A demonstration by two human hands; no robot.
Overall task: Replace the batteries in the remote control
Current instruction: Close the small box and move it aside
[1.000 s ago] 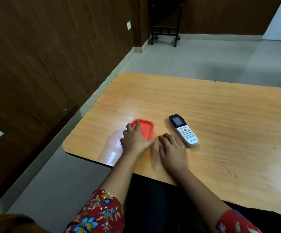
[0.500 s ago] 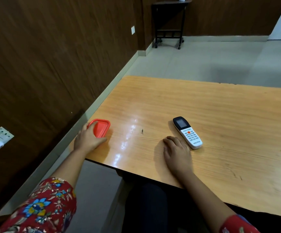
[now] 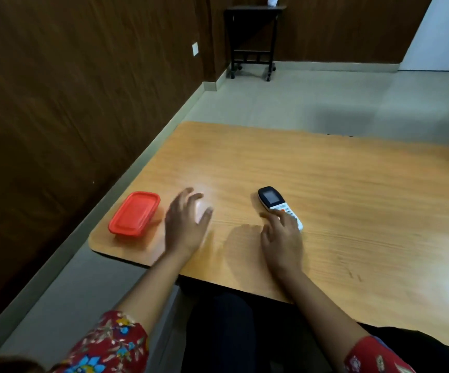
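1. Remote control [image 3: 278, 207]: face up on table [image 3: 352, 197], uncovered; batt. swap not begun.
2. Right hand [image 3: 281, 238]: fingers spread, tips on remote's near end; no grasp yet.
3. Left hand [image 3: 184, 224]: open, empty; red container [image 3: 134, 213] just left of it, lid on.

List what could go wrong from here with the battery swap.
1. The red container sits close to the table's corner; a nudge from the open left hand might tip it off.
2. The right hand's fingers only rest on the remote, face up; a loose pickup could slide it.
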